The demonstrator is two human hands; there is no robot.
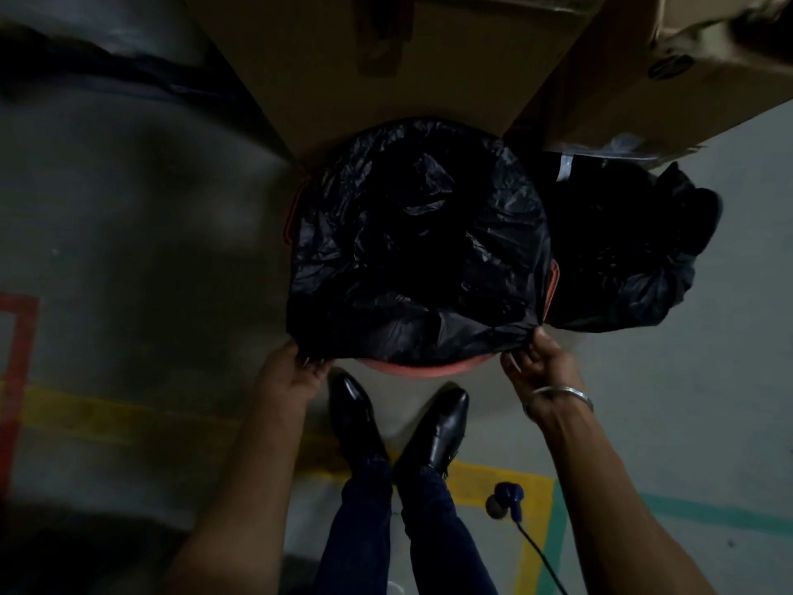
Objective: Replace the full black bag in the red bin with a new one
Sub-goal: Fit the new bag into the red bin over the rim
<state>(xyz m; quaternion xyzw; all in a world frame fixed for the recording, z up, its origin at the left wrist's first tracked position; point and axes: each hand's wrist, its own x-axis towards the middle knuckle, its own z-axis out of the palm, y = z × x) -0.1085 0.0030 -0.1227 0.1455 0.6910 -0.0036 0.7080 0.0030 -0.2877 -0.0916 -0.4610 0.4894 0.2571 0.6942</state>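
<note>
The red bin [422,369] stands on the floor just in front of my feet, mostly covered by a black bag [412,251] spread over its top; only slivers of red rim show at the near edge and sides. My left hand [294,371] pinches the bag's near left edge. My right hand [536,362], with a metal bangle on the wrist, pinches the near right edge. A tied, full black bag [622,251] lies on the floor to the right of the bin, touching it.
Large cardboard boxes [343,66] stand right behind the bin, and another cardboard box [665,79] behind the full bag. My black shoes [356,414] are close to the bin. A blue plug with a cable [508,500] lies on the floor at the right, over yellow and green floor lines.
</note>
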